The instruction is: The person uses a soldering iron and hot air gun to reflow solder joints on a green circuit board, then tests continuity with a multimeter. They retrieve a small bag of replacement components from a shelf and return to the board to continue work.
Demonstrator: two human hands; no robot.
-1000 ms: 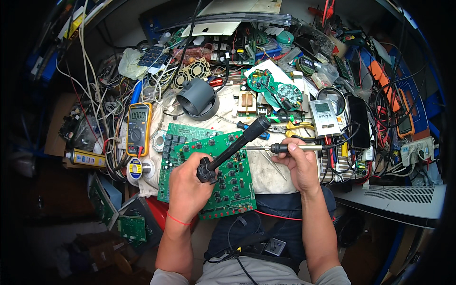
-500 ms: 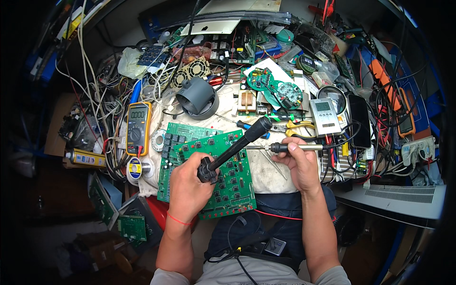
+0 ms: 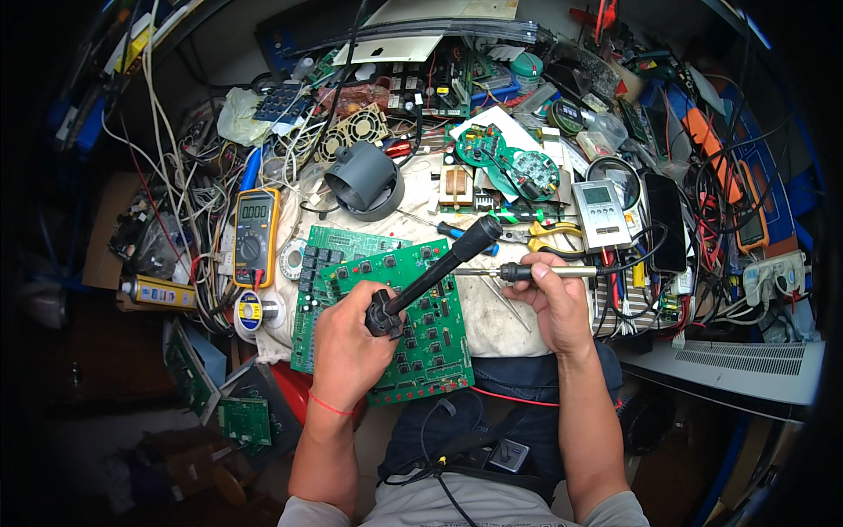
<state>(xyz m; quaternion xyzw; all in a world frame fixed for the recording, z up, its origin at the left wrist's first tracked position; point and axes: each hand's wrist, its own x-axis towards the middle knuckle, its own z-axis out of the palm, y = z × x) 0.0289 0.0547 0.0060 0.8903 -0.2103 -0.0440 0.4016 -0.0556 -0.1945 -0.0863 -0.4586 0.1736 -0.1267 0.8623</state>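
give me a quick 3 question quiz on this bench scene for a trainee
1. True or false: the left hand rests on the green board while gripping a black tool.
2. Which hand holds the thin iron with the metal shaft? A) left B) right C) neither
3. Fill in: the yellow meter lies to the person's ____ of the green board.

Key
1. True; the tool slants up to the right over the board.
2. B; the right hand holds the iron level, its tip pointing left toward the black tool.
3. Left; the meter sits beside a tangle of wires.
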